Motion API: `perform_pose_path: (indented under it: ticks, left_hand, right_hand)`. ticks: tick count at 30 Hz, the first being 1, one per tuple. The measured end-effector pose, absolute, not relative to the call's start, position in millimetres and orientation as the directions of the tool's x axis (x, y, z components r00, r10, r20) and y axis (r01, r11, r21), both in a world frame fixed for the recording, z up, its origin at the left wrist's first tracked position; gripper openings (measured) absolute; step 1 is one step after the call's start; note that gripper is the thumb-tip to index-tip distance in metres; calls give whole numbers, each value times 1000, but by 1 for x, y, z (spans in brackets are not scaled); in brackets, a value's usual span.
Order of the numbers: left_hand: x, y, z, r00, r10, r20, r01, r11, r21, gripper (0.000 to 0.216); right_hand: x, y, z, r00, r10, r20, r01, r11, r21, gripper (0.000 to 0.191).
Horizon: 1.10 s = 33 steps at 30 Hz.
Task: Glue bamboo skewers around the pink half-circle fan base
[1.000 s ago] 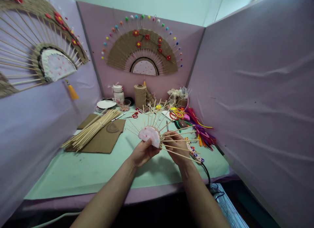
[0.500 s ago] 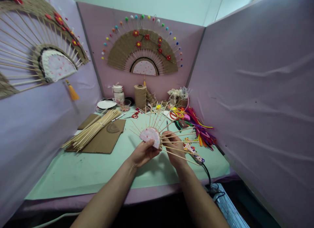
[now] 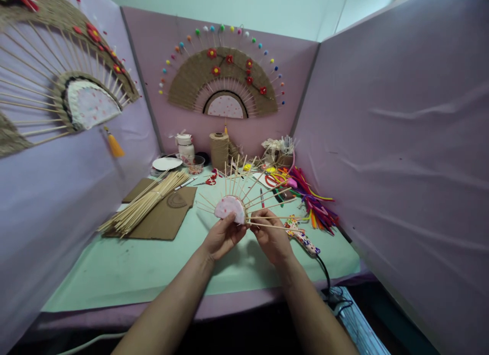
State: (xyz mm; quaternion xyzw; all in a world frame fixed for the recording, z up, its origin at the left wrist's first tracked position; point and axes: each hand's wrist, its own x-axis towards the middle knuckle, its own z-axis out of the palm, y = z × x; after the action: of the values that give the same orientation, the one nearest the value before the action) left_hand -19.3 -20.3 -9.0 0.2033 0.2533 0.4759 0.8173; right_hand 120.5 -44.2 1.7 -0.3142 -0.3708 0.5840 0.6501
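Note:
My left hand grips the lower edge of a small fan, its thumb on the pink dotted half-round base. Thin wooden sticks spread out from the curved rim of that base. On the fan's right side my right hand is closed, with its fingertips pinching the lowest sticks close to the rim. Just right of this hand, a patterned glue gun with a black cord lies on the table.
A bundle of sticks lies on cardboard at left. Behind are red scissors, a twine spool and a white jar. Colourful pipe cleaners lie at right. Finished fans hang on the partitions.
The fan has turned counter-clockwise and shifted slightly left. My right hand has moved slightly lower along the rim, to the bottom sticks.

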Motion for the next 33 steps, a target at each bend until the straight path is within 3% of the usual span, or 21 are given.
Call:
perform_pose_path:
  ticks: [6, 9, 12, 14, 17, 20, 23, 26, 33]
  left_hand:
    - [-18, -24, -7, 461, 865, -197, -635, 477, 607, 20]
    - [-19, -24, -6, 471, 860, -196, -621, 482, 618, 20]
    - [-20, -23, -6, 459, 865, -202, -613, 473, 633, 18]
    - [-20, -22, -6, 435, 877, -206, -622, 457, 636, 19]
    - [-18, -21, -5, 352, 922, -163, -662, 368, 653, 27]
    - [-13, -20, -5, 199, 978, -68, -701, 190, 687, 34]
    - [-8, -19, -5, 75, 997, -3, -712, 55, 700, 34]
    - [-6, -20, -5, 45, 999, 23, -711, 16, 703, 33]
    - [-6, -23, -6, 59, 997, 40, -704, 13, 710, 33]
  right_hand:
    - [124, -50, 14, -108, 990, 94, -584, 14, -811, 25]
    - [126, -49, 11, -85, 987, 136, -518, 73, -852, 24]
    - [130, -52, 0, 161, 902, 400, -215, 428, -878, 16]
    - [133, -59, -8, 248, 693, 677, 117, 672, -731, 13]
    - [133, -73, -14, 113, 450, 886, 433, 780, -452, 13]
    - [128, -85, -11, -15, 444, 896, 549, 753, -363, 16]
    - [121, -87, -6, -2, 505, 863, 591, 697, -407, 31]
    - [115, -82, -5, 19, 569, 822, 586, 660, -470, 34]
    - [110, -76, -9, 87, 640, 763, 562, 601, -568, 22]
